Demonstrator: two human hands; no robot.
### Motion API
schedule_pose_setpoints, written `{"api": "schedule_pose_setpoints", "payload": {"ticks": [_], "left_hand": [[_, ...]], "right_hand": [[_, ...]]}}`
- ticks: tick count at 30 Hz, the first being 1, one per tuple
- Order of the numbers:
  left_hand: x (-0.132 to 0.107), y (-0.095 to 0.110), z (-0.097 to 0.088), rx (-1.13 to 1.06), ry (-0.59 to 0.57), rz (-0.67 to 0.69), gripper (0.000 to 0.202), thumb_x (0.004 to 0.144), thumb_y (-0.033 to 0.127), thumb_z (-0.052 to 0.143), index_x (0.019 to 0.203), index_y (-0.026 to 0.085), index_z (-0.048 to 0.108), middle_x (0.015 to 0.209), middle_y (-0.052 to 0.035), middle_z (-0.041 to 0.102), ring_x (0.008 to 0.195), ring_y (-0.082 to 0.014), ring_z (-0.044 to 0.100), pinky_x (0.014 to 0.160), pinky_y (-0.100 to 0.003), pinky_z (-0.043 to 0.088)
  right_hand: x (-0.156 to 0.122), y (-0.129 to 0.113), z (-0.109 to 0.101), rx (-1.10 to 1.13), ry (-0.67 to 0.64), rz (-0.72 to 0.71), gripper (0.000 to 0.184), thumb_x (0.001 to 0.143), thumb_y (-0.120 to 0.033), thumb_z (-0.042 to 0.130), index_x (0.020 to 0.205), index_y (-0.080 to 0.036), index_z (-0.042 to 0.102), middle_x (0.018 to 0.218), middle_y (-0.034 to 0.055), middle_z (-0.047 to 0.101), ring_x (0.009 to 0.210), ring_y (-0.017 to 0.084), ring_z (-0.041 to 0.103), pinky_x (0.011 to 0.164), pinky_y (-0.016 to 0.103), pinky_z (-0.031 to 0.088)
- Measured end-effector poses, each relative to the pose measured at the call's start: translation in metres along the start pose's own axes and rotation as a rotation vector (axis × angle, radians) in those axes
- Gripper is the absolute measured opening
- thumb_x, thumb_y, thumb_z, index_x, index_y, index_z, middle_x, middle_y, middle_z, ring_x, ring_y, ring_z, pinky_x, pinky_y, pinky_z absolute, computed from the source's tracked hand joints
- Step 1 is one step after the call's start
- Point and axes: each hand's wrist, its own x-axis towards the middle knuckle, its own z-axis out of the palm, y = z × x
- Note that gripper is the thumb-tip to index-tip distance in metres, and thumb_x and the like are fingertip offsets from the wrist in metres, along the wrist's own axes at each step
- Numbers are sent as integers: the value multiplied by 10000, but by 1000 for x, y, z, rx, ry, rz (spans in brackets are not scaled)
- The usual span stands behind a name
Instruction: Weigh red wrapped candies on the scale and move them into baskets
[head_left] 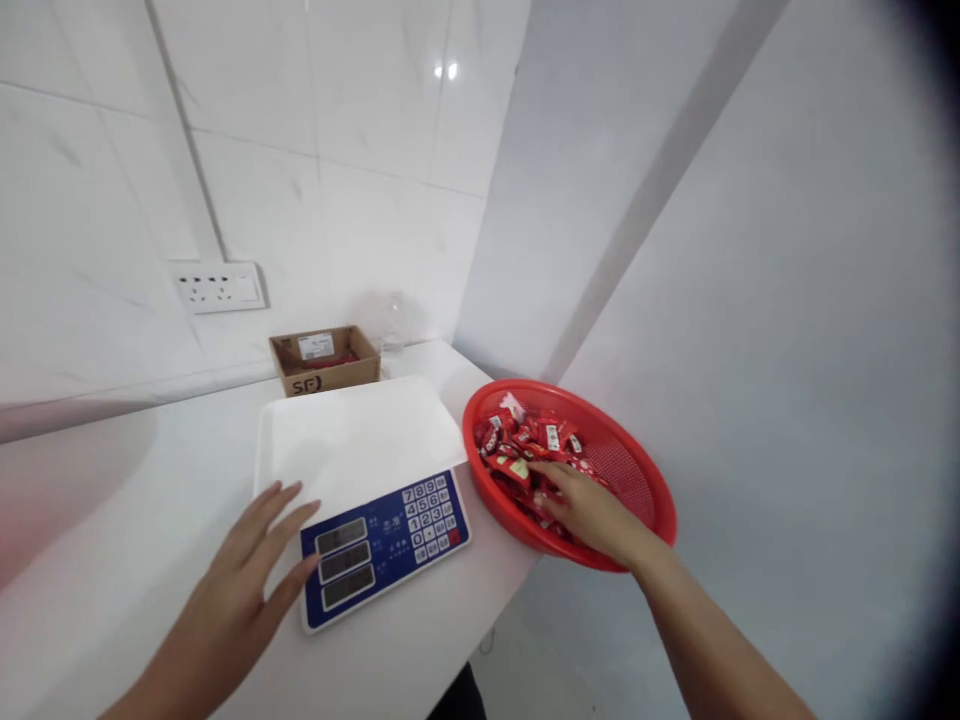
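My left hand (pixel 244 580) is open, its fingers spread beside the left edge of a white digital weighing scale (pixel 330 430). The blue keypad panel (pixel 394 545) of the scale faces me, and its display windows look dark. On the right, a red plastic basket (pixel 652 490) holds many small red wrapped packets (pixel 532 435). My right hand (pixel 581 505) reaches into this basket, thumb and forefinger apart against the packets. Its other fingers are partly hidden, and no packet is seen lifted.
Behind the scale stands a small open cardboard box (pixel 330 378) with something red inside. A clear bottle (pixel 392 325) is next to it by the wall. A socket plate (pixel 219 287) is on the tiled wall. The white table (pixel 180 480) ends under the basket, which overhangs its right edge.
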Motion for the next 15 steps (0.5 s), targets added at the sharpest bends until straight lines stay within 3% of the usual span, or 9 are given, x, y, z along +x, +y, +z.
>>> {"api": "schedule_pose_setpoints", "payload": {"ticks": [3, 6, 9, 12, 15], "left_hand": [[6, 23, 12, -79, -18, 72, 394, 842, 313, 483, 1234, 306, 437, 1376, -51, 404, 1287, -293, 332, 978, -476, 401], [10, 34, 17, -83, -9, 109, 357, 850, 324, 476, 1206, 307, 470, 1365, -27, 425, 1282, -271, 349, 953, -459, 441], [10, 39, 19, -72, -11, 141, 335, 857, 323, 468, 1191, 300, 485, 1353, -21, 441, 1276, -253, 364, 938, -435, 464], [8, 40, 17, -70, -10, 147, 333, 858, 321, 467, 1188, 293, 493, 1337, -25, 461, 1263, -249, 386, 924, -418, 481], [5, 38, 14, -73, -2, 135, 320, 858, 324, 462, 1175, 296, 503, 1324, -23, 476, 1247, -245, 411, 912, -409, 491]], "right_hand": [[12, 17, -4, -93, -257, 46, 594, 757, -270, 548, 1333, -210, 417, 1384, 123, 399, 1172, 291, 479, 926, 376, 399], [24, 15, 7, -168, -474, 71, 801, 720, -307, 598, 1419, -257, 209, 1470, 116, 234, 1209, 323, 430, 922, 397, 391], [32, 5, 23, -322, -441, 126, 754, 789, -241, 513, 1432, -277, 121, 1469, 146, 217, 1234, 377, 372, 886, 466, 380], [34, 3, 30, -307, -348, 83, 736, 789, -164, 491, 1431, -252, 141, 1315, 183, 457, 1094, 342, 517, 814, 410, 411], [37, 14, 26, -137, -312, 12, 724, 717, -88, 536, 1372, -288, 300, 1147, 99, 607, 955, 255, 597, 760, 310, 426]]}}
